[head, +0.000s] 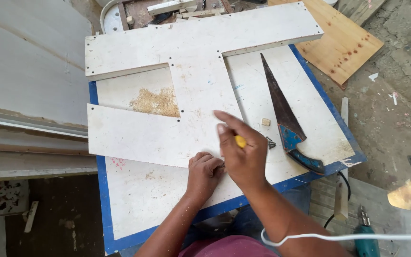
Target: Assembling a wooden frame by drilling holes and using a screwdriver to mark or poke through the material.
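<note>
My right hand (243,154) is closed around a yellow-handled tool (240,141), most of it hidden in the fist, at the near edge of a white cut-out board (196,90). My left hand (204,173) is curled just beside it, fingertips pinching something small and dark at the board's edge; I cannot tell what it is. The board lies on a white table with a blue rim (105,209).
A hand saw with a blue handle (288,123) lies to the right on the table, with a few dark screws (270,142) and a small wood block (266,122) beside it. Sawdust (156,102) fills the board's cut-out. A green drill (366,238) and plywood (341,43) lie on the ground.
</note>
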